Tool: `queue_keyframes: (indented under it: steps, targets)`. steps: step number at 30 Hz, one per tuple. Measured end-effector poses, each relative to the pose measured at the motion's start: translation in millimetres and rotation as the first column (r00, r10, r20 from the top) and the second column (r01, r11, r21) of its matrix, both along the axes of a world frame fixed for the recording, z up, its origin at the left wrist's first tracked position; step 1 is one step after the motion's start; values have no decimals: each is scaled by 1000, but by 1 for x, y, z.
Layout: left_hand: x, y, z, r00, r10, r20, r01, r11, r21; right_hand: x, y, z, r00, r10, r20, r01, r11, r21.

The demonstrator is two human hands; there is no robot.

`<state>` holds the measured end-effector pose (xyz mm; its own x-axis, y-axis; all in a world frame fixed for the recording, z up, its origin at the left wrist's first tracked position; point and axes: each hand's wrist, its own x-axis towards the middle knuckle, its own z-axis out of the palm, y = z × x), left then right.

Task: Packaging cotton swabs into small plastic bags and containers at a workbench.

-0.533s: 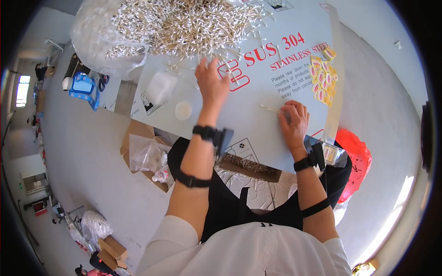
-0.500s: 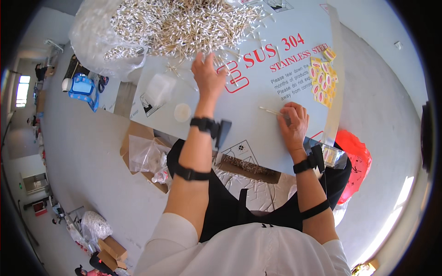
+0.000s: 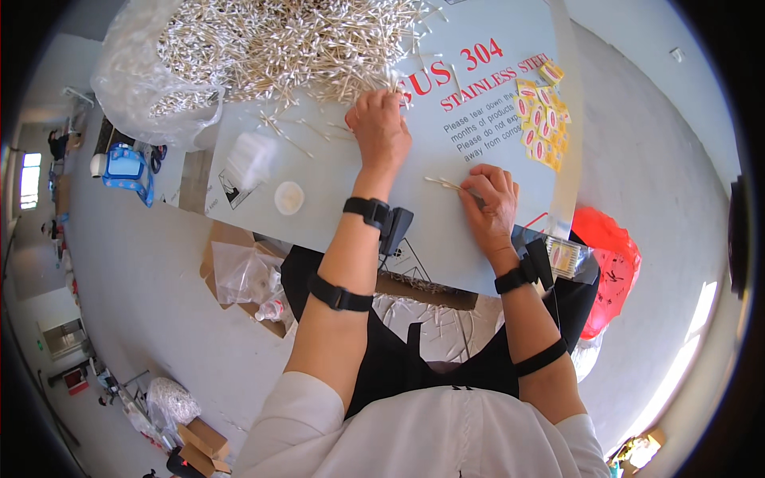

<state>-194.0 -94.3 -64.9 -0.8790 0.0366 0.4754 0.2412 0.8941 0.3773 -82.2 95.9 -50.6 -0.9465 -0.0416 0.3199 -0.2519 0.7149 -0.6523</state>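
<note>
My left hand (image 3: 381, 134) is at the near edge of a large heap of cotton swabs (image 3: 287, 48), with its fingers drawn together in a pinch. White swab tips show just beyond the fingertips, though the fingers partly hide what they grip. Lower and to the right, my right hand (image 3: 492, 205) is closed on a few thin cotton swabs (image 3: 443, 183), whose white tips stick out to the left of the fingers. Several loose swabs (image 3: 291, 134) lie scattered left of my left hand.
A clear plastic bag (image 3: 123, 88) borders the heap on its left. A round whitish lid (image 3: 289, 197) and a translucent plastic piece (image 3: 250, 159) lie on the grey printed sheet (image 3: 335, 215). Yellow-and-white labels (image 3: 542, 123) cluster at right. A red bag (image 3: 610, 271) hangs beyond the sheet's right edge.
My left hand has moved right along the heap's edge, and its spread fingers have come together. My right hand stays nearly in place, still holding swabs. The whole view has shifted slightly.
</note>
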Motion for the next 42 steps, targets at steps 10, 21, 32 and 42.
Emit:
queue_keyframes:
  steps: [10, 21, 32, 42]
  targets:
    - [73, 19, 13, 991, -121, -55, 129, 977, 169, 4, 9, -6, 998, 58, -10, -59, 997, -57]
    - [56, 68, 18, 988, -11, 154, 38, 985, -168, 23, 11, -7, 989, 148, -19, -149, 986, -73]
    - [70, 14, 14, 995, -62, -76, 72, 989, 129, 42, 19, 5, 999, 31, 36, -22, 973, -230]
    - [43, 38, 7, 924, -272, 269, 210, 948, 238, 40, 23, -2, 987, 157, 19, -157, 988, -3]
